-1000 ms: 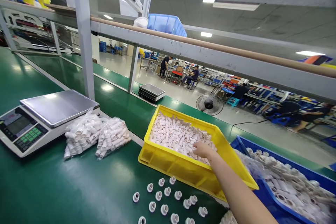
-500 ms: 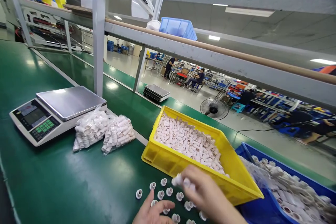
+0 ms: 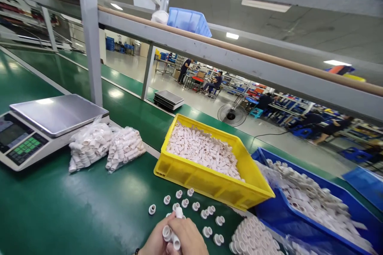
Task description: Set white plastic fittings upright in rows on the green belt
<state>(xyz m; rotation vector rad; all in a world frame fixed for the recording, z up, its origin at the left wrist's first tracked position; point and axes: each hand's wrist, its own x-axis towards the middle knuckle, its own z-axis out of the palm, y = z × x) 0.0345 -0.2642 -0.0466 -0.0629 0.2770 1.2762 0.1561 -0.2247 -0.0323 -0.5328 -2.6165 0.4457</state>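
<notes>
At the bottom centre my left hand (image 3: 154,238) and my right hand (image 3: 189,234) are together, fingers closed around several white plastic pipe fittings (image 3: 166,232). Two open ends point towards me, and another fitting sticks up between the fingers. How the pieces are shared between the hands is partly hidden. Just beyond and to the right, loose flanged white fittings (image 3: 196,206) stand spread on the green table (image 3: 119,207). A dense block of upright white fittings (image 3: 254,236) is at the lower right.
Behind the hands sits a yellow bin (image 3: 203,179) full of small white fittings. A blue bin (image 3: 269,207) of larger white parts stands to the right. Two bagged lots of fittings (image 3: 125,147) lie beside a digital scale (image 3: 60,115). A metal post (image 3: 91,40) rises behind.
My right hand has moved down and left from the yellow bin's edge, bringing fittings to my left hand. My left hand has gone from open to closed around them. The view has shifted right.
</notes>
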